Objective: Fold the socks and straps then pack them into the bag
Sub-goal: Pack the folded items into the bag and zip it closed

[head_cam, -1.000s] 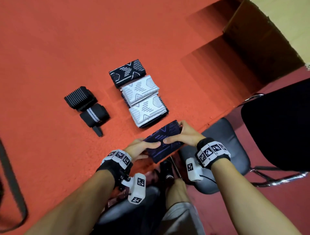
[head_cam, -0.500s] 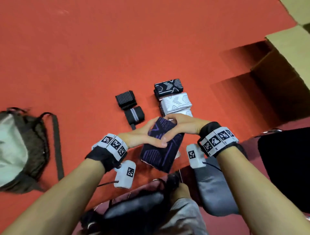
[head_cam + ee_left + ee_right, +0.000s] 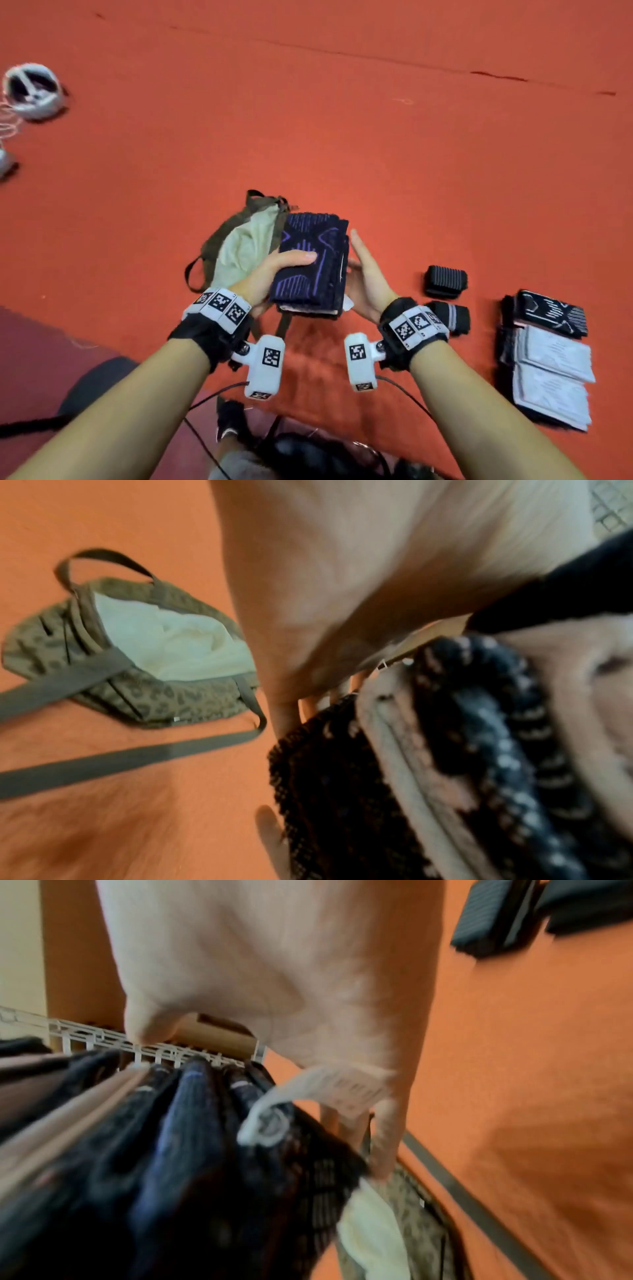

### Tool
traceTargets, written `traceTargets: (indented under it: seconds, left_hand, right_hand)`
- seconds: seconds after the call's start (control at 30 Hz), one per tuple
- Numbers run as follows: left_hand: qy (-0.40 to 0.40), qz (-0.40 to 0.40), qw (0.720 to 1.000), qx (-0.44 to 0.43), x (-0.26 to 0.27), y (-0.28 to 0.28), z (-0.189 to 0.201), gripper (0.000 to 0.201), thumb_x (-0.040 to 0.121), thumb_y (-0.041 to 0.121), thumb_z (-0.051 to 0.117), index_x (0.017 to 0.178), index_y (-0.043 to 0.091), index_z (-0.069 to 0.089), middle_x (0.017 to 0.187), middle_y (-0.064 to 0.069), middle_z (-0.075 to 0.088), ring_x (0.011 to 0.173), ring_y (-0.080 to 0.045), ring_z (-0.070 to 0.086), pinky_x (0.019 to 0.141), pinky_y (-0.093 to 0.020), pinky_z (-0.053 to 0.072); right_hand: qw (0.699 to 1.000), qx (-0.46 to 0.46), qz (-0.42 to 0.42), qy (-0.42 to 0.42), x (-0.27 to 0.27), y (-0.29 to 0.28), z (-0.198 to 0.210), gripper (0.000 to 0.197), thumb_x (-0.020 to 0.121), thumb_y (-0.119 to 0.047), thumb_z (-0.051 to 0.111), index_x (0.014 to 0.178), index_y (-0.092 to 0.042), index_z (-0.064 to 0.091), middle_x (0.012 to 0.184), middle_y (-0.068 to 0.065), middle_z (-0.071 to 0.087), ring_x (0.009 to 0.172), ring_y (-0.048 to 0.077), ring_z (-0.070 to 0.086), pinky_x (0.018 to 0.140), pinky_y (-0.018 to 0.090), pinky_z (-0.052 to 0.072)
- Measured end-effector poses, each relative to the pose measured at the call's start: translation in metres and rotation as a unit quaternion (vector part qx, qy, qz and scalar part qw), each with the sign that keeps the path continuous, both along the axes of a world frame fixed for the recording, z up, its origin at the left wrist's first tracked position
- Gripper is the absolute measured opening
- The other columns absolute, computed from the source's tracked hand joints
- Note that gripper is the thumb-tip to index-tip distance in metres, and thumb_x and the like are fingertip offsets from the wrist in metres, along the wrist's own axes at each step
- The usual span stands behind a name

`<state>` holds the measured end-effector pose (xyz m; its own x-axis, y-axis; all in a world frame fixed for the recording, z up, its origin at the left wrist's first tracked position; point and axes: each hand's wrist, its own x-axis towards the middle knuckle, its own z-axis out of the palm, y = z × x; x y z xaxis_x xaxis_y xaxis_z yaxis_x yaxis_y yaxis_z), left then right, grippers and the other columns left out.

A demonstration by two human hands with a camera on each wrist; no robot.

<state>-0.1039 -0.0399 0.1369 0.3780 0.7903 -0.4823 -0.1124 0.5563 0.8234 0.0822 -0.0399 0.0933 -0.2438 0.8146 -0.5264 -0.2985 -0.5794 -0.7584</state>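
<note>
My left hand (image 3: 277,274) grips a folded bundle of dark navy socks with purple pattern (image 3: 310,270), thumb lying across its top. My right hand (image 3: 364,270) lies flat against the bundle's right edge, fingers straight. The bundle hangs just right of the leopard-print bag (image 3: 239,246), which lies open on the red surface and shows its cream lining (image 3: 164,642). Its long straps (image 3: 103,761) trail across the surface. A white paper label (image 3: 342,1091) sticks out of the bundle (image 3: 171,1150). Two rolled black straps (image 3: 445,281) (image 3: 454,317) lie right of my right wrist.
A row of folded socks, one black and two white (image 3: 551,356), lies at the far right. A white round device with a coiled cable (image 3: 32,90) sits far left. A dark chair seat (image 3: 99,380) and cables are below my arms.
Both hands lifted the navy sock bundle from beside the row of folded socks and carried it left to the bag. My right hand went from pinching the bundle to lying flat beside it.
</note>
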Motion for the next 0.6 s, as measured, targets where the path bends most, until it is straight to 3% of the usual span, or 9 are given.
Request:
traceTargets:
  seconds: [0.13,0.2,0.3,0.4,0.53,0.6]
  left_hand:
    - [0.027,0.036,0.999,0.018,-0.042,0.015,0.006,0.051,0.074,0.024,0.074,0.122,0.009,0.063,0.106,-0.014,0.075,0.089,-0.027,0.074,0.076,-0.036,0.059]
    - [0.031,0.055,0.998,0.031,-0.058,0.024,0.004,0.051,0.078,0.023,0.073,0.127,0.011,0.062,0.114,-0.016,0.073,0.096,-0.031,0.072,0.083,-0.041,0.059]
    - [0.047,0.057,0.996,0.046,-0.073,0.035,0.002,0.039,0.08,0.024,0.073,0.118,0.024,0.068,0.115,-0.012,0.074,0.102,-0.032,0.072,0.092,-0.046,0.057]
    - [0.067,0.046,0.996,0.042,-0.081,0.045,0.0,0.054,0.077,0.027,0.078,0.129,0.024,0.061,0.121,-0.013,0.072,0.109,-0.035,0.07,0.097,-0.051,0.055]
    - [0.085,0.028,0.996,0.032,-0.086,0.057,-0.001,0.069,0.075,0.034,0.084,0.136,0.02,0.055,0.123,-0.012,0.071,0.11,-0.034,0.07,0.099,-0.052,0.054]
    - [0.096,0.041,0.994,0.028,-0.089,0.066,-0.001,0.069,0.073,0.032,0.084,0.135,0.022,0.055,0.121,-0.01,0.072,0.107,-0.03,0.072,0.097,-0.048,0.056]
  right_hand:
    - [0.997,-0.024,0.007,0.069,-0.054,0.017,0.013,0.096,0.078,-0.077,0.066,0.144,-0.007,0.054,0.149,0.028,0.048,0.135,0.045,0.051,0.112,0.065,0.038]
    - [0.998,-0.001,0.017,0.06,-0.073,0.027,0.016,0.084,0.083,-0.071,0.065,0.141,-0.01,0.058,0.145,0.024,0.054,0.131,0.04,0.056,0.111,0.06,0.043]
    - [0.996,0.028,0.064,0.057,-0.09,0.037,0.015,0.061,0.093,-0.058,0.059,0.138,-0.017,0.061,0.136,0.015,0.064,0.126,0.033,0.062,0.11,0.053,0.045]
    - [0.994,0.028,0.082,0.059,-0.091,0.044,0.016,0.056,0.088,-0.049,0.066,0.133,-0.016,0.064,0.131,0.014,0.068,0.123,0.033,0.064,0.11,0.055,0.045]
    - [0.994,0.028,0.089,0.047,-0.088,0.055,0.011,0.089,0.065,-0.051,0.09,0.139,-0.013,0.058,0.132,0.016,0.067,0.122,0.036,0.064,0.11,0.06,0.043]
    - [0.995,0.029,0.085,0.041,-0.091,0.066,0.01,0.092,0.062,-0.043,0.09,0.14,-0.011,0.054,0.13,0.016,0.068,0.12,0.036,0.065,0.11,0.06,0.043]
